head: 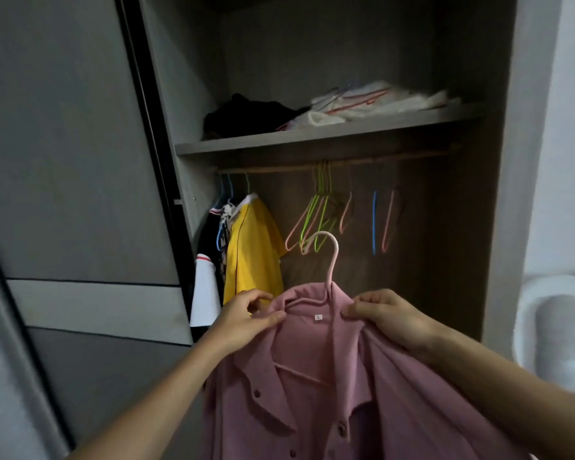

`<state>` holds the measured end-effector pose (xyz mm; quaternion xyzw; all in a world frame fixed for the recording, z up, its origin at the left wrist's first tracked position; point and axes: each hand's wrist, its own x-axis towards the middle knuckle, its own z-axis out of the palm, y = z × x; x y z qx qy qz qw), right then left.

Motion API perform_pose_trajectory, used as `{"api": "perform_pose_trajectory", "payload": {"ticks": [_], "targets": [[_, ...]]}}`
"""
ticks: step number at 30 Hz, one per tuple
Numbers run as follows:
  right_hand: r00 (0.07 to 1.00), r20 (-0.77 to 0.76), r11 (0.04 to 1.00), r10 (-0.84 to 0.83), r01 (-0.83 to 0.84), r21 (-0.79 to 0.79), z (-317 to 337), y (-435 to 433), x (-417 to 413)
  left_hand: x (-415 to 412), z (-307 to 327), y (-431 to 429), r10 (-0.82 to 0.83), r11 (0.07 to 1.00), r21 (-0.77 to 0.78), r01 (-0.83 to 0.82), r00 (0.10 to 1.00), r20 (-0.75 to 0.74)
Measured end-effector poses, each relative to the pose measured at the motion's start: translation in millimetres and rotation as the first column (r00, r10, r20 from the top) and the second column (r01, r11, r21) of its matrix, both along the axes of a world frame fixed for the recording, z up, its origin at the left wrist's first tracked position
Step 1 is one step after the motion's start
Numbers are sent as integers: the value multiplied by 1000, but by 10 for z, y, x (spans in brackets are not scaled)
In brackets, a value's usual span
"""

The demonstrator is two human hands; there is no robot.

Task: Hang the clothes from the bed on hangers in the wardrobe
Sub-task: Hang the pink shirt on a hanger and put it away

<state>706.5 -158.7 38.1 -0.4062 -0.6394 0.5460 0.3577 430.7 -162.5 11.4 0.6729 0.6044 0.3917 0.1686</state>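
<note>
While a person holds it up before the open wardrobe (498,194), the pink shirt (329,410) sits on a pale pink hanger (332,257). The hanger's hook rises out of the neck, and one arm shows through the unbuttoned front. The shirt is dusty pink, with a collar, matching buttons and a small white size label inside the neck.

The left hand (246,318) pinches the collar on its side of the hook between thumb and fingers (273,317). The right hand (389,313) grips the cloth on the other side, its fingers (352,310) curled down over the shoulder. The hook stands free between the two hands, below the rail (279,167) and not touching it.

I count one pink shirt, one hanger in it and two hands. On the rail hangs a yellow shirt (253,254) with other garments beside it at the left. To its right hang several empty hangers (322,214) in green, pink and blue, too bunched to count. Above, the shelf (312,136) carries a dark heap and a white bundle.
</note>
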Motion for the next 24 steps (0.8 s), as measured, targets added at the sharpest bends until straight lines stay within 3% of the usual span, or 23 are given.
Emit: {"api": "perform_pose_trajectory", "payload": {"ticks": [4,9,17,24], "targets": [[994,-77,993,-72,64,-101,96,444,-380,-337,-141,481,156,987,27,-157,987,45],[976,-164,970,-146,108,-220,276,855,-993,-721,-282,849,206,978,8,-206,976,-64],[918,-258,953,-302,291,-78,757,1928,-2066,-1292,-56,1614,216,975,106,-196,946,-241],[829,-241,853,-505,522,10,1243,3310,-2757,-1773,95,2201,151,985,132,-110,921,-358]]}}
